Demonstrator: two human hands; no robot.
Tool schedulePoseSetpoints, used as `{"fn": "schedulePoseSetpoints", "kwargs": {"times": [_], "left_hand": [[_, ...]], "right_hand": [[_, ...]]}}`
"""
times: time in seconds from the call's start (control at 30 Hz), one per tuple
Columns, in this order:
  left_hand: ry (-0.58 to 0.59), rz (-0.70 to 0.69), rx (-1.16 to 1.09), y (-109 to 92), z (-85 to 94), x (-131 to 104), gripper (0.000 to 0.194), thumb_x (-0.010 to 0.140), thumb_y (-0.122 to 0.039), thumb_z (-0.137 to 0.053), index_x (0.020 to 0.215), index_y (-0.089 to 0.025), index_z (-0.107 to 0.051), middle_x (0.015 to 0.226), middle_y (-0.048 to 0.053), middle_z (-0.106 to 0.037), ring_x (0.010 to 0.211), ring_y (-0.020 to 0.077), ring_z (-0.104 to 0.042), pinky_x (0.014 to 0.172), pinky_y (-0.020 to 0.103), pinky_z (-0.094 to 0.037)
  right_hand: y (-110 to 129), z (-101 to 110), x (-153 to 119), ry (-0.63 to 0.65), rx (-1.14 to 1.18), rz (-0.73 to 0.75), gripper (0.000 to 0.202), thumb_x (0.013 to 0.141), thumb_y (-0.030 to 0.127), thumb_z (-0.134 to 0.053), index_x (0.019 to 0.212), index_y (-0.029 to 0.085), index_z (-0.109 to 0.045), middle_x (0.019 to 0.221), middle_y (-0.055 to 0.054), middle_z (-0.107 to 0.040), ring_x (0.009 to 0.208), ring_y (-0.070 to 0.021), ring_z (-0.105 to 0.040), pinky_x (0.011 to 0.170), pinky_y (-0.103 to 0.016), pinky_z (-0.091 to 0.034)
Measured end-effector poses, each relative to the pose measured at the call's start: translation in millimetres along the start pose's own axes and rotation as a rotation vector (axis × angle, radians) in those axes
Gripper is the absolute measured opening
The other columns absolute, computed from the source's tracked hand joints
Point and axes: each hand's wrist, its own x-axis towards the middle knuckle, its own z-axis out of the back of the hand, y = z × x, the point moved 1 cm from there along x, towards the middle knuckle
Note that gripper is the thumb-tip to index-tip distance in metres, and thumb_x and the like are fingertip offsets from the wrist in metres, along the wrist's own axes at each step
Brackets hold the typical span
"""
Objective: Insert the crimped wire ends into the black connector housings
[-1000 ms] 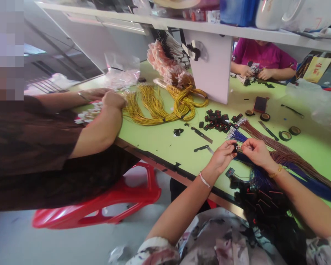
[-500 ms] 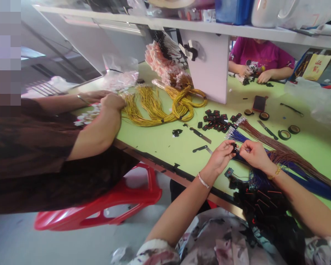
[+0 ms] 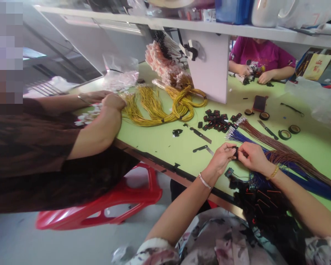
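My left hand (image 3: 223,157) is closed on a small black plastic connector housing (image 3: 235,151), held just above the table. Right up against it, the fingers of my right hand (image 3: 254,157) are pinched together; what lies between them is too small and covered to make out. Behind and under my hands lies a bundle of blue wires (image 3: 234,134) with metal-tipped ends, next to a bundle of brown wires (image 3: 260,138). Several loose black housings (image 3: 215,120) form a pile beyond my hands. Below my right wrist, black housings with wires (image 3: 260,200) hang in a heap at the table edge.
Two knives (image 3: 200,135) (image 3: 202,148) lie left of my hands, another knife (image 3: 268,130) to the right. Rolls of black tape (image 3: 284,134) sit farther right. A co-worker's arm (image 3: 99,127) handles yellow wires (image 3: 154,114) at left. Another person (image 3: 262,60) works opposite, beneath a shelf (image 3: 182,24).
My hands have come closer together around the black housing. The pale tip that showed between my fingers is now hidden.
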Motion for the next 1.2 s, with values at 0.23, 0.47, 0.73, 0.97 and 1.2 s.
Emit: {"fn": "schedulePoseSetpoints", "kwargs": {"times": [0.23,0.47,0.73,0.97,1.2], "left_hand": [[-0.058,-0.016,-0.049,-0.6,0.7,0.3,0.031,0.062,-0.021,-0.078,0.087,-0.013,-0.062,0.072,-0.001,-0.06,0.064,0.0074,-0.056,0.067,0.022,-0.047],[-0.068,-0.052,-0.014,0.9,-3.2,-2.2,0.029,0.061,-0.018,-0.078,0.084,-0.013,-0.062,0.071,-0.001,-0.059,0.064,0.007,-0.055,0.063,0.02,-0.045],[-0.075,-0.051,-0.052,-1.7,-0.7,-0.7,0.03,0.062,-0.021,-0.078,0.085,-0.014,-0.062,0.072,0.0,-0.06,0.065,0.0074,-0.056,0.065,0.022,-0.047],[-0.088,-0.062,-0.025,2.5,-2.5,-1.1,0.03,0.061,-0.021,-0.079,0.084,-0.014,-0.061,0.073,0.0,-0.06,0.064,0.0074,-0.055,0.064,0.021,-0.046],[-0.112,-0.067,0.04,5.0,-3.2,-0.9,0.028,0.062,-0.022,-0.078,0.084,-0.015,-0.062,0.072,0.0,-0.059,0.065,0.0082,-0.055,0.063,0.021,-0.046]], "right_hand": [[-1.7,-0.1,4.1,0.079,0.139,-0.12,0.012,0.078,0.02,-0.05,0.066,0.019,-0.053,0.06,0.001,-0.055,0.053,-0.0107,-0.043,0.054,-0.022,-0.033],[-7.2,-7.8,1.9,0.037,0.134,-0.204,0.017,0.077,0.023,-0.052,0.061,0.018,-0.05,0.055,0.003,-0.051,0.051,-0.0097,-0.039,0.051,-0.022,-0.031],[-6.5,-1.6,3.5,0.141,0.341,-0.297,0.014,0.076,0.027,-0.054,0.07,0.016,-0.059,0.062,0.002,-0.056,0.056,-0.0097,-0.044,0.054,-0.021,-0.036],[-7.5,-8.8,3.4,0.091,0.354,-0.327,0.014,0.073,0.026,-0.052,0.063,0.017,-0.053,0.059,0.003,-0.053,0.055,-0.0095,-0.042,0.054,-0.022,-0.036],[-11.0,-1.5,3.9,0.175,0.333,-0.293,0.016,0.076,0.029,-0.053,0.067,0.016,-0.058,0.06,0.002,-0.055,0.054,-0.0096,-0.044,0.053,-0.022,-0.035]]}}
